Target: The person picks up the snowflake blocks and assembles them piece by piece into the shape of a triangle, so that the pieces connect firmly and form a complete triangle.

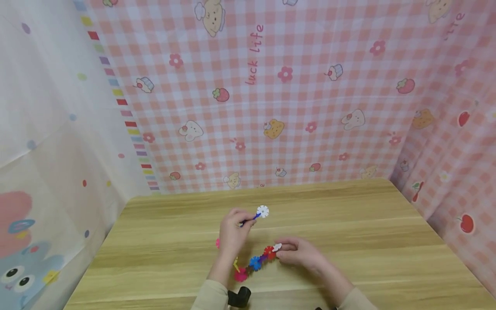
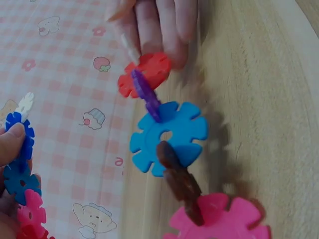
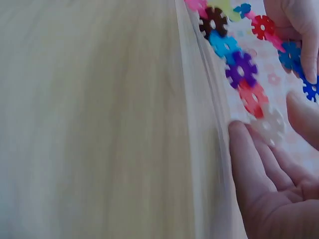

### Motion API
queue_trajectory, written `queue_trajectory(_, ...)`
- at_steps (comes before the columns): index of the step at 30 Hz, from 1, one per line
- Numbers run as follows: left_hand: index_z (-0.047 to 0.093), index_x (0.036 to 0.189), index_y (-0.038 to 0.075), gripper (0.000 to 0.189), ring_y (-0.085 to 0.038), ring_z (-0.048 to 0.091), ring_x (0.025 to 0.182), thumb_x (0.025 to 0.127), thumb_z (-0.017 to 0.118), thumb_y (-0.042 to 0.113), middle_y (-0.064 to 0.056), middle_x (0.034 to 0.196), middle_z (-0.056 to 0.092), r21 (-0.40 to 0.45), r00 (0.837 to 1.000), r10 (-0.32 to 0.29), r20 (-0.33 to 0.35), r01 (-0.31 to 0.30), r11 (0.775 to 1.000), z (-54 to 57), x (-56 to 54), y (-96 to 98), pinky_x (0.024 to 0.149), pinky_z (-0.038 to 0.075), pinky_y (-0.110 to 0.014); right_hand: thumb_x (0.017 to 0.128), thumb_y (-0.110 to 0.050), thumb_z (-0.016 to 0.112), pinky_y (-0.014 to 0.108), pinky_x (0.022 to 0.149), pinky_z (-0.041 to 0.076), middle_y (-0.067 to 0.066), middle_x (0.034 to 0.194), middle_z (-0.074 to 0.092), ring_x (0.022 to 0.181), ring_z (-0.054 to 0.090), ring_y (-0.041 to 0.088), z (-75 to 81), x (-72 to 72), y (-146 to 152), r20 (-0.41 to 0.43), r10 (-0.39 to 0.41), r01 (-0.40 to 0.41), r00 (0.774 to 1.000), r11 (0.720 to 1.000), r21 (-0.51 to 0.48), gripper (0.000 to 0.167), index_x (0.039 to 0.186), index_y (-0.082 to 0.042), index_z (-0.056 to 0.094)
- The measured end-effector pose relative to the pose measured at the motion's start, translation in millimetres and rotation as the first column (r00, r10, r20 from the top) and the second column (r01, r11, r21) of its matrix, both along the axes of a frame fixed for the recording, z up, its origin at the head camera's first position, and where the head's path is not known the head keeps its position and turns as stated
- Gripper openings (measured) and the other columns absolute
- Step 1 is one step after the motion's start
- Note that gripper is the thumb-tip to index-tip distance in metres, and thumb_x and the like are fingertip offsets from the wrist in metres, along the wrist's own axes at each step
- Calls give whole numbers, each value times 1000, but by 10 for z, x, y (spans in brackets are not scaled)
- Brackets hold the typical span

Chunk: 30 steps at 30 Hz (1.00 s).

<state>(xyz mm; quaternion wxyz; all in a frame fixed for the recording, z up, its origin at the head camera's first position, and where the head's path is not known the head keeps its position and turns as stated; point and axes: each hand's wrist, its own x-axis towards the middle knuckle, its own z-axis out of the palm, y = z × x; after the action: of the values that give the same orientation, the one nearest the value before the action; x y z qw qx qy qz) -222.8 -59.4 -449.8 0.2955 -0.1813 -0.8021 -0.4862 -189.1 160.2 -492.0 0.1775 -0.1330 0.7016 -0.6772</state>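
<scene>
A chain of slotted plastic snowflake discs hangs together edge to edge. My left hand [image 1: 234,230] pinches a dark blue disc [image 3: 311,90] between thumb and fingers, with a white disc [image 1: 262,211] joined beyond it. The chain runs on through blue, pink and red, partly hidden behind that hand. On the nearer stretch come a pink disc [image 2: 219,216], a brown disc [image 2: 180,181], a light blue disc [image 2: 189,122], a purple disc [image 2: 144,93] and a red disc [image 2: 155,69]. Fingertips of my right hand [image 1: 300,254] touch the white end disc [image 3: 273,127]; its thumb stays apart.
Beneath both hands lies a wood-grain table [image 1: 348,224]. A pink checked cloth [image 1: 271,99] with printed figures hangs behind it, and a pale curtain [image 1: 58,129] at the left. A black object [image 1: 239,297] shows by the left wrist.
</scene>
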Motion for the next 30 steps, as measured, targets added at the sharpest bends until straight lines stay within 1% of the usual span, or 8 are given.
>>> queue_trajectory(2, 77, 82, 4, 17, -23, 66, 79, 73, 81, -9, -6, 86, 68, 29, 1000, 7, -13, -7, 1000, -1, -7, 4, 72, 58, -29, 88, -4, 72, 36, 89, 55, 29, 119, 63, 101, 66, 29, -4, -12, -53, 15, -46, 47, 999, 998, -37, 57, 133, 19, 45)
queue_trajectory(7, 77, 83, 2, 17, -24, 67, 79, 72, 81, -11, -10, 86, 68, 75, 999, 31, -29, -29, 997, 7, -4, 34, 73, 58, -29, 88, -6, 73, 37, 87, 55, 23, 117, 64, 99, 65, 27, 27, -30, -195, 6, -189, 190, 982, 981, -44, 55, 133, 13, 50)
queue_trajectory(11, 77, 84, 2, 17, -24, 66, 80, 73, 81, -10, -9, 86, 68, 99, 999, 27, -24, -25, 995, 10, 11, 72, 74, 58, -29, 88, -5, 71, 36, 87, 55, 18, 113, 64, 98, 65, 24, 79, -50, -312, 2, -318, 317, 948, 945, -81, 50, 132, 10, 53)
queue_trajectory(14, 77, 85, 3, 16, -22, 66, 81, 74, 82, -8, -6, 86, 68, 122, 1000, 3, 3, -3, 993, 19, 38, 104, 75, 58, -29, 89, -1, 69, 35, 86, 55, 17, 111, 65, 95, 65, 20, 130, -73, -375, -33, -392, 385, 920, 915, -121, 45, 130, 11, 55)
queue_trajectory(17, 77, 86, 3, 15, -21, 66, 83, 75, 82, -6, -4, 88, 68, 156, 999, -28, 46, 20, 988, 28, 65, 127, 75, 58, -29, 90, 3, 67, 34, 83, 56, 18, 107, 66, 92, 66, 18, 204, -105, -408, -91, -419, 403, 903, 902, -153, 40, 128, 13, 57)
queue_trajectory(23, 76, 95, 2, 17, -26, 68, 87, 79, 79, -4, -6, 94, 70, 251, 986, -104, 131, 68, 965, 15, 87, 151, 80, 58, -36, 88, 3, 71, 24, 82, 54, 15, 101, 69, 91, 67, 19, 339, -130, -425, -221, -418, 405, 881, 909, -101, 37, 123, 9, 62)
queue_trajectory(26, 74, 100, 2, 23, -28, 68, 90, 79, 79, -5, -9, 97, 72, 290, 970, -147, 193, 87, 953, 5, 91, 155, 83, 57, -38, 87, 3, 72, 24, 82, 54, 17, 101, 69, 91, 67, 21, 369, -131, -426, -249, -410, 402, 877, 912, -88, 36, 122, 9, 63)
queue_trajectory(30, 72, 106, -1, 29, -32, 68, 93, 79, 79, -7, -14, 101, 72, 308, 941, -214, 260, 129, 943, 7, 89, 154, 85, 56, -41, 87, 2, 72, 24, 79, 55, 17, 102, 70, 89, 66, 18, 379, -145, -418, -268, -409, 403, 872, 912, -79, 36, 121, 8, 64)
